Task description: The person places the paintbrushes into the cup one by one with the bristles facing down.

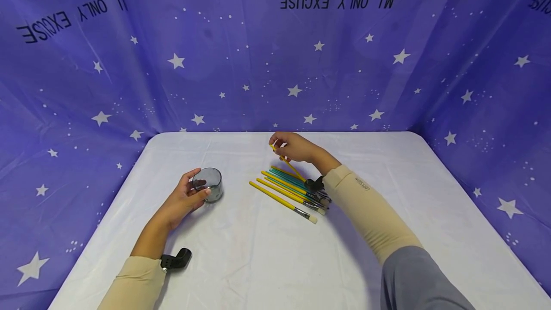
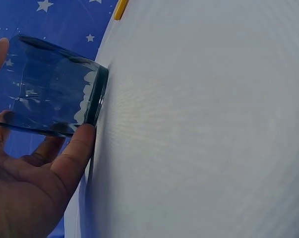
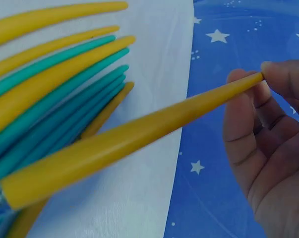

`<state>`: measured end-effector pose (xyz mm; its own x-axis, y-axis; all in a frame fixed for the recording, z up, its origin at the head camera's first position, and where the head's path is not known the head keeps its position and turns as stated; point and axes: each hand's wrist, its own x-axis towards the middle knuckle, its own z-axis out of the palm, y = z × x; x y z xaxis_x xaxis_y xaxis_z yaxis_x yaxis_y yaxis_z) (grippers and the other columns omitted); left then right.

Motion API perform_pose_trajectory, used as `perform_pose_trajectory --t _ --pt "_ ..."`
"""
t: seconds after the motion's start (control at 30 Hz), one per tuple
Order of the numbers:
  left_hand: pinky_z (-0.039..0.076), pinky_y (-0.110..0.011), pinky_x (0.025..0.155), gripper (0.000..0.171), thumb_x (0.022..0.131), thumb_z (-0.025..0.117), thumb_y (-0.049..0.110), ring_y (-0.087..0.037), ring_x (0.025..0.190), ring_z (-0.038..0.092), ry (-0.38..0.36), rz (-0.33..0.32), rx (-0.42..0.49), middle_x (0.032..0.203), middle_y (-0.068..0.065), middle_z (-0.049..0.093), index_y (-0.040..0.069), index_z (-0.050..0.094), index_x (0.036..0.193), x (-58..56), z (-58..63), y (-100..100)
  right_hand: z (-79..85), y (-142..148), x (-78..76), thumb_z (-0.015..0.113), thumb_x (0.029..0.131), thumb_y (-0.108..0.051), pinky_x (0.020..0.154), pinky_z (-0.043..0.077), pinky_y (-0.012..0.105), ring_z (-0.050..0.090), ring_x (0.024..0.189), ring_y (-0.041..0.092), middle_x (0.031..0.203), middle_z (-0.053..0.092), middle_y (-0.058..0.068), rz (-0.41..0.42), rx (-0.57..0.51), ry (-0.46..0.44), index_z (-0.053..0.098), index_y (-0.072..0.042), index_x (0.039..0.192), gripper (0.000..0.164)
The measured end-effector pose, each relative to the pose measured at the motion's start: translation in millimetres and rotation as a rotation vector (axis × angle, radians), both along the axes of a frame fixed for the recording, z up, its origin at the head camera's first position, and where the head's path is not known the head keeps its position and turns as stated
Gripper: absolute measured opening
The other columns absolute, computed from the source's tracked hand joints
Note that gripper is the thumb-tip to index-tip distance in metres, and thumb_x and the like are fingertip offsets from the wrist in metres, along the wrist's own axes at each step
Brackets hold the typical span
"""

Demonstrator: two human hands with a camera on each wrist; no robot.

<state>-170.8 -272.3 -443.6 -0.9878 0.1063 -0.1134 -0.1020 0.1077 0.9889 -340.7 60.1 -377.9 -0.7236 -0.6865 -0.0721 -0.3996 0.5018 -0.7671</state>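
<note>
My left hand [image 1: 185,201] holds a clear, grey-tinted glass [image 1: 214,176] upright on the left part of the table, its fingers and thumb around the sides. Seen from the left wrist, the glass [image 2: 55,89] has a thick base, with a fingertip right at its lower edge. Over the far end of a brush pile, my right hand [image 1: 297,147] pinches the thin tip of a yellow-handled paintbrush [image 3: 139,139] between thumb and fingers. This paintbrush slants down towards the pile, its bristle end hidden behind the wrist camera in the head view.
Several yellow and teal paintbrushes [image 1: 284,186] lie side by side, bristles towards the right. One yellow paintbrush [image 1: 275,197] lies nearest the front, slightly apart. A white cloth covers the table [image 1: 258,262]. Behind it hangs a purple-blue star-patterned curtain [image 1: 267,61].
</note>
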Motion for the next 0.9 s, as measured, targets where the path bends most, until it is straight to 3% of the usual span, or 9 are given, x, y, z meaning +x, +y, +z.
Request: perform_pose_trajectory --t 0.2,0.37,0.63,0.8,0.9 --pt "0.050 -0.025 0.088 0.082 0.098 0.063 0.012 -0.006 0.106 0.052 -0.004 0.000 0.003 0.146 -0.028 0.031 0.012 0.007 0.158 -0.6 0.0 -0.2 1.5 -2.1 2.9 0.056 0.101 -0.010 0.076 0.055 0.048 0.062 0.088 0.031 0.108 0.058 0.011 -0.047 -0.066 -0.065 0.057 -0.011 0.122 0.021" --pt "0.050 -0.025 0.087 0.081 0.098 0.062 0.011 -0.006 0.106 0.052 -0.004 0.002 0.008 0.145 -0.028 0.031 0.013 0.007 0.158 0.3 0.3 0.0 4.2 -5.0 7.9 0.056 0.101 -0.009 0.081 0.051 0.060 0.060 0.084 0.030 0.108 0.057 0.015 -0.081 -0.131 -0.117 0.056 -0.011 0.119 0.019" --pt "0.050 -0.024 0.086 0.081 0.098 0.062 0.012 -0.007 0.105 0.052 0.007 -0.003 -0.003 0.145 -0.029 0.031 0.011 0.007 0.157 0.1 -1.6 -0.6 4.6 -10.6 11.4 0.055 0.102 -0.008 0.075 0.054 0.050 0.061 0.085 0.029 0.107 0.056 0.013 -0.134 -0.217 -0.144 0.054 -0.009 0.119 0.017" --pt "0.050 -0.024 0.087 0.081 0.098 0.064 0.013 -0.008 0.106 0.052 0.009 0.000 -0.015 0.145 -0.029 0.031 0.011 0.008 0.157 -0.5 -3.8 -1.1 5.5 -15.5 12.3 0.056 0.102 -0.008 0.078 0.052 0.057 0.062 0.090 0.037 0.106 0.055 0.012 -0.177 -0.293 -0.169 0.054 -0.010 0.118 0.016" --pt "0.051 -0.025 0.087 0.081 0.097 0.064 0.013 -0.008 0.106 0.053 0.011 0.010 -0.014 0.144 -0.028 0.033 0.011 0.009 0.157 -0.4 -3.9 -0.6 6.2 -19.1 13.2 0.057 0.101 -0.007 0.077 0.054 0.054 0.062 0.089 0.036 0.104 0.055 0.012 -0.205 -0.332 -0.176 0.054 -0.010 0.117 0.017"
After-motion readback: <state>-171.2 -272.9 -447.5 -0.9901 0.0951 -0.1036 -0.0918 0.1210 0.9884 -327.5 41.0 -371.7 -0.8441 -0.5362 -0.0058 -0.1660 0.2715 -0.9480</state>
